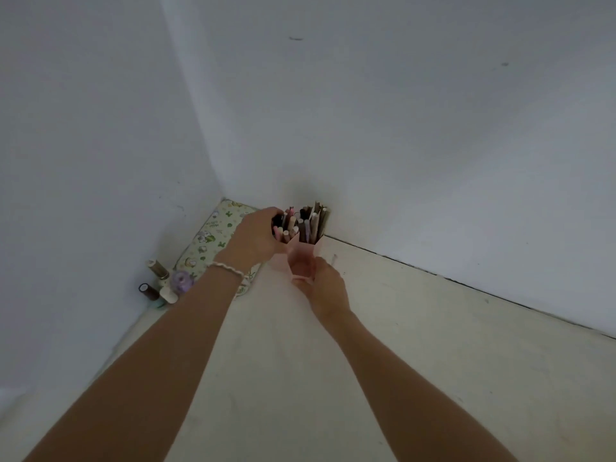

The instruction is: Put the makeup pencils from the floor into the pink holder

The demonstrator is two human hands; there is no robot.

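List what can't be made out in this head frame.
- Left hand fingertips: hidden among the pencils; what they grip is unclear.
- Pink holder base: covered by the right hand.
- Small white object on the floor: too small to identify.
- Bottle labels: too small, blurred.
- Patterned cushion: partly behind the left arm.

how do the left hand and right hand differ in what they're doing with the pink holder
The left hand is up at the top of the pink holder, closed around the makeup pencils standing in it; the right hand is lower, gripping the holder's near base. The left wrist wears a white bracelet; the right wrist is bare. Both arms reach forward over the floor toward the wall corner.
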